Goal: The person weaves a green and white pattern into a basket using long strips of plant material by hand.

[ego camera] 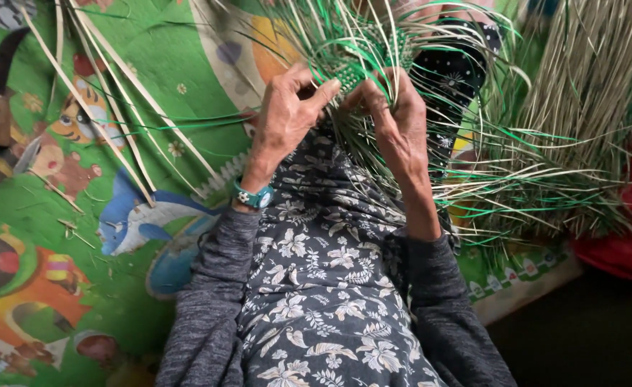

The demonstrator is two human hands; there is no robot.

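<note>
Fingers of left hand and right hand pinch one woven patch amid countless strips.

Loose green and pale straw-coloured weaving strips crowd right and above; dark-handled knife at far left edge; bare colourful cartoon-printed floor mat lower left gives passage.

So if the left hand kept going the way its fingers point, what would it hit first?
The left hand points up and to the right, so it would first meet the small green-and-pale woven piece at its fingertips, probably touching it already; depth is unclear.
</note>
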